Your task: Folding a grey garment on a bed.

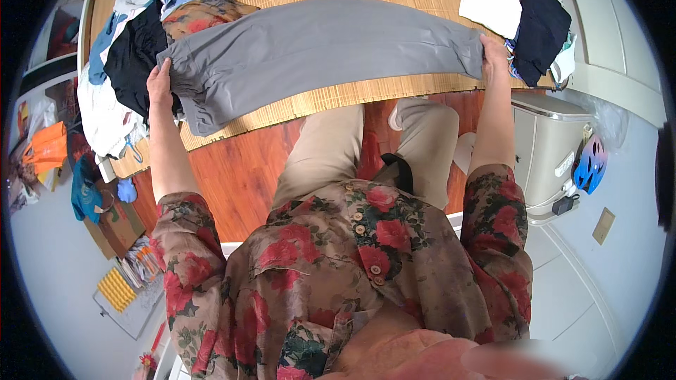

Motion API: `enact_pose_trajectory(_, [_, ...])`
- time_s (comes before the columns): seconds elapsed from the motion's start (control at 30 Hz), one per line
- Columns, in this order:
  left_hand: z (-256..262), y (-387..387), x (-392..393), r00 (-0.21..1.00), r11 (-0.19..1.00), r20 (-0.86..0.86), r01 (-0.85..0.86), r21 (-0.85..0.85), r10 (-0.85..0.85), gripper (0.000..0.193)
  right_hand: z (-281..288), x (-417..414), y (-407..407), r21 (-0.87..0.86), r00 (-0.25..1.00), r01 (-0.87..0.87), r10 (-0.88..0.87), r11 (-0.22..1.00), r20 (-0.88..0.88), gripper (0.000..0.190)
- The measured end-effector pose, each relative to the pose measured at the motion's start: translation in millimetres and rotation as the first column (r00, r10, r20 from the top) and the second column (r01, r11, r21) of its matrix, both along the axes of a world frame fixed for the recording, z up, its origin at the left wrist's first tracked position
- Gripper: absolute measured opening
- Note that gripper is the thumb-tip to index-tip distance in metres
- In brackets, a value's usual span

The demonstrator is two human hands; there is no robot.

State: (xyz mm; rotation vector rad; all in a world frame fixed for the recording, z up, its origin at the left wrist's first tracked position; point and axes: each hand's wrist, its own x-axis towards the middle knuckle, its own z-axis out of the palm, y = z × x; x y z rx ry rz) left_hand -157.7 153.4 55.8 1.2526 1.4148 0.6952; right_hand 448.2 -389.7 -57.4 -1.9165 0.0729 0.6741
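A pair of grey trousers [327, 42], laid lengthwise and seemingly folded leg on leg, stretches across a bamboo mat [296, 116] in front of me. My left hand [160, 84] grips its gathered waistband end, thumb on top. At the opposite end, my right hand [494, 54] pinches the hem edge. Beside my left hand lies a crumpled black garment [134, 58], and a patterned orange-brown garment [203, 16] touches the trousers' upper edge. White cloth [488, 0] and a black garment [541, 31] lie just past my right hand.
More clothes [105, 116] are heaped at the mat's left side. A beige cabinet [549, 148] stands at the right, with a blue helmet [590, 163] by the wall. An open cardboard box [119, 221] sits on the left. My legs are against the mat's near edge.
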Motion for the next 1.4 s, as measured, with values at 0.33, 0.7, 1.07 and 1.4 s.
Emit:
enact_pose_trajectory(0.33, [-12.0,9.2,-19.2,0.989,0.991,0.084,-0.124,0.053,0.12,0.023,60.6,-29.8,-27.7,0.493,0.876,0.344,-0.462,0.799,0.138,0.017])
enact_pose_trajectory(0.7, [-6.7,7.2,-23.3,0.98,0.99,0.165,-0.123,0.069,0.111,0.026,105.0,-34.9,-50.4,0.771,0.889,0.332,-0.452,0.543,-0.064,0.02])
enact_pose_trajectory(1.07, [-2.1,3.4,-23.9,0.72,0.946,-0.694,0.226,0.233,-0.001,0.057,96.1,-43.0,-51.1,0.271,0.816,0.392,-0.468,0.879,0.34,0.017])
enact_pose_trajectory(1.4, [3.0,2.2,-19.2,0.622,0.894,-0.769,0.25,0.373,0.147,0.064,94.5,-50.0,-52.8,0.334,0.775,0.493,-0.58,0.803,0.25,0.014])
